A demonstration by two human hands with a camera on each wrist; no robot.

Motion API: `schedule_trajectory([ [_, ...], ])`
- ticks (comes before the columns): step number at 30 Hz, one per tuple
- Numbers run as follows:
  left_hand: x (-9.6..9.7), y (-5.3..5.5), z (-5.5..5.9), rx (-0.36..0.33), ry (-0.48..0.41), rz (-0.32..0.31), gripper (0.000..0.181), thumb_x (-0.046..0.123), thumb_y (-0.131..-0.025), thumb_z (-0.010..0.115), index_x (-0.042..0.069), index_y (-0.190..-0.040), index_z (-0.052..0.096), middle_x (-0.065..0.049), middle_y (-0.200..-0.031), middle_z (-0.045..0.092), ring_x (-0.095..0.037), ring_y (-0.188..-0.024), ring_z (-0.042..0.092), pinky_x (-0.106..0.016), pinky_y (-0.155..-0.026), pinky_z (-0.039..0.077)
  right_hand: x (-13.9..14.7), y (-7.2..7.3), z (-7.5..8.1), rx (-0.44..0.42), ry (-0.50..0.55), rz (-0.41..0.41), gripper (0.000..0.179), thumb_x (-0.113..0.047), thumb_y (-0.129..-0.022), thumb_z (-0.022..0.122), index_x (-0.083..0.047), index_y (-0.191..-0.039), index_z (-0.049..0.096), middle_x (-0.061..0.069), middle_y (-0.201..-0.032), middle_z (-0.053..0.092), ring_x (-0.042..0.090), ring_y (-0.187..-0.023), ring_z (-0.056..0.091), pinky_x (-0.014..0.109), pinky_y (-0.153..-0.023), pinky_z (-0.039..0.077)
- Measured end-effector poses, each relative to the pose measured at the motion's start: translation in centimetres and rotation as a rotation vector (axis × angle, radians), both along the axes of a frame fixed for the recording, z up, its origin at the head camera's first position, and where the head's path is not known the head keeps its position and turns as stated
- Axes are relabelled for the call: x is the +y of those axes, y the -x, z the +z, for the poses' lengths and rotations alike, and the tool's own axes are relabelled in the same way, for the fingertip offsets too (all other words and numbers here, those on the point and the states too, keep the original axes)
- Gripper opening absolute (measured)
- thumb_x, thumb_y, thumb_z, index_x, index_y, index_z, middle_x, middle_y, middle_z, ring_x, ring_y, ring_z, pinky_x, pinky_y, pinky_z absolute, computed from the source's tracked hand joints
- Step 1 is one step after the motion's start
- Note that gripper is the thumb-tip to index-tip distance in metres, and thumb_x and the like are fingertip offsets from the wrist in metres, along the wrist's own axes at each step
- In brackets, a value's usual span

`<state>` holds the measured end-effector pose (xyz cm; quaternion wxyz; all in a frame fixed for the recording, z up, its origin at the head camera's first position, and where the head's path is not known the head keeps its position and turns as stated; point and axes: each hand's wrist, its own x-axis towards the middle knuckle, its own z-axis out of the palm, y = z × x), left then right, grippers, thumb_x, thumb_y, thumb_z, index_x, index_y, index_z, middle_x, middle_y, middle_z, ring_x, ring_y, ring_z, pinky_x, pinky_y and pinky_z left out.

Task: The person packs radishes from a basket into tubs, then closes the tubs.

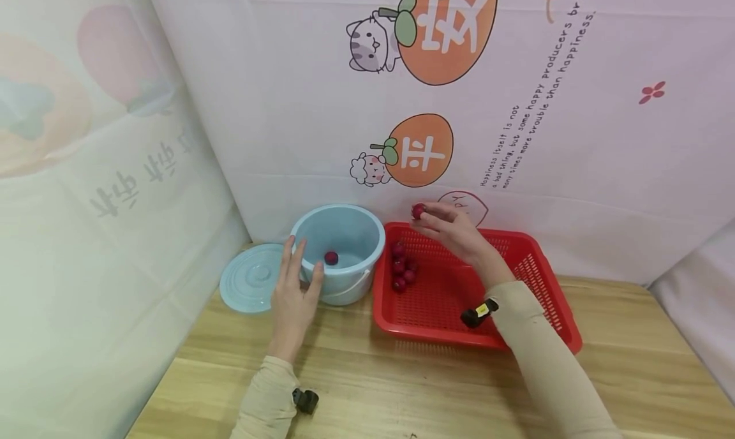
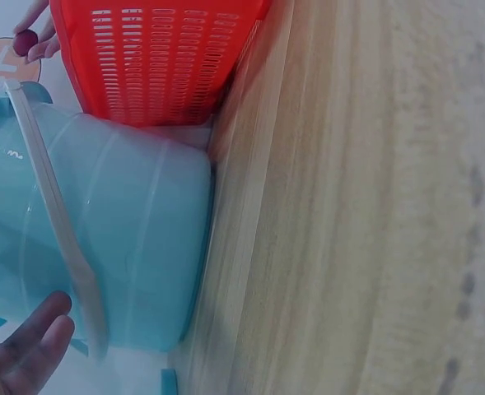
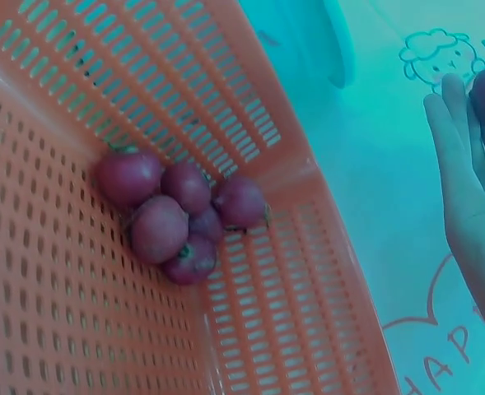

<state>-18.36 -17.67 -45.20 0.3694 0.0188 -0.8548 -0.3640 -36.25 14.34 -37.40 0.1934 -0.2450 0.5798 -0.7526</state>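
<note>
My right hand (image 1: 456, 231) is raised over the back left part of the red basket (image 1: 453, 334). It pinches a small, round, dark-red radish (image 1: 418, 210) between thumb and fingers. My left hand (image 1: 294, 302) is at the near left side of the light blue bucket (image 1: 350, 289), fingers spread and fairly straight; whether it touches the rim I cannot tell. Inside the bucket lies one radish (image 1: 331, 258). Several more radishes (image 3: 161, 229) are heaped in the basket's left end, clearly seen in the right wrist view.
A round blue lid (image 1: 247, 282) lies left of the bucket on the wooden table (image 1: 367, 388). The basket stands close against the bucket's right side. A printed white cloth (image 1: 275, 107) hangs behind them, and another covers the left side.
</note>
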Motion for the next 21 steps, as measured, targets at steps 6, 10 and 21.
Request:
schedule_trajectory([
  [6,0.0,0.0,-0.1,0.007,0.001,0.003,0.061,0.045,-0.107,0.058,0.025,-0.163,0.044,0.005,-0.172,0.031,-0.015,-0.066,0.058,-0.035,-0.058,0.048,-1.6,-0.7,0.1,0.013,-0.05,0.017,0.036,-0.01,-0.105,0.067,-0.004,-0.14,0.065,0.023,-0.138,0.064,0.026,-0.12,0.069,0.047,-0.109,0.046],
  [10,0.1,-0.1,-0.2,0.009,0.005,0.004,0.061,0.045,-0.108,0.057,0.027,-0.163,0.043,0.005,-0.172,0.031,-0.015,-0.067,0.06,-0.036,-0.058,0.049,-2.6,-1.2,0.2,-0.021,-0.059,0.011,0.039,-0.011,-0.104,0.069,-0.006,-0.142,0.064,0.029,-0.146,0.056,0.028,-0.122,0.069,0.052,-0.112,0.041],
  [21,0.0,0.0,-0.2,0.008,-0.01,-0.003,0.061,0.045,-0.107,0.059,0.023,-0.162,0.045,0.004,-0.172,0.031,-0.011,-0.066,0.06,-0.033,-0.06,0.051,-4.8,-1.6,0.5,0.006,-0.023,0.061,0.035,-0.01,-0.105,0.067,-0.006,-0.139,0.066,0.03,-0.146,0.056,0.029,-0.124,0.068,0.052,-0.112,0.042],
])
